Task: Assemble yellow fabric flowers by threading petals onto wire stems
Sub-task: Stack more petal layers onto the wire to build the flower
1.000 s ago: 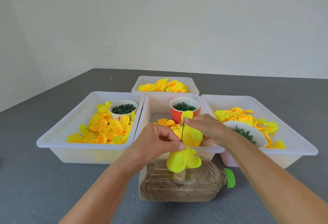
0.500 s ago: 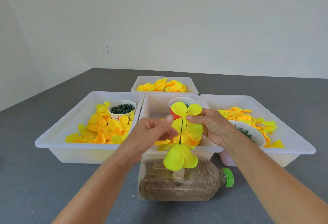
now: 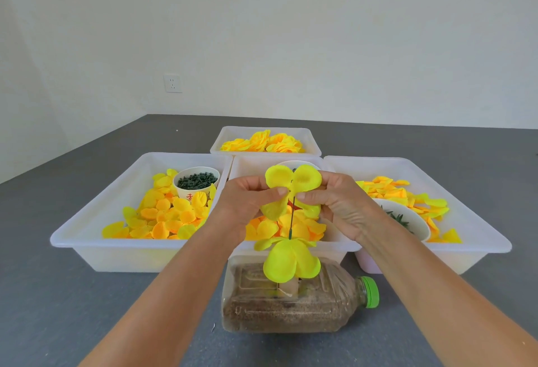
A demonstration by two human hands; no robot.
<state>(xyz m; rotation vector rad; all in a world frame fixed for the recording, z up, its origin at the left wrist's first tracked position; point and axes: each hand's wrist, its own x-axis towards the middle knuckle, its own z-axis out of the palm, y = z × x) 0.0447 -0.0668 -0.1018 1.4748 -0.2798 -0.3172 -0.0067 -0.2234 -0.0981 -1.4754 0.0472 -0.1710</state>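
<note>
At frame centre, a yellow petal piece [image 3: 292,184] sat at the top of a thin dark wire [image 3: 292,218], pinched on its left by the left hand [image 3: 247,203] and on its right by the right hand [image 3: 339,203]. Lower on the wire hung a second petal layer [image 3: 289,262], just above a lying bottle [image 3: 294,299]. Four white bins [image 3: 87,238] of petals stood behind on the grey worktop [image 3: 58,308].

- White wall socket [image 3: 173,83] set low on the pale wall [image 3: 291,32], far behind the grey table [image 3: 58,308].
- Pale wall meets the grey table's far edge.
</note>
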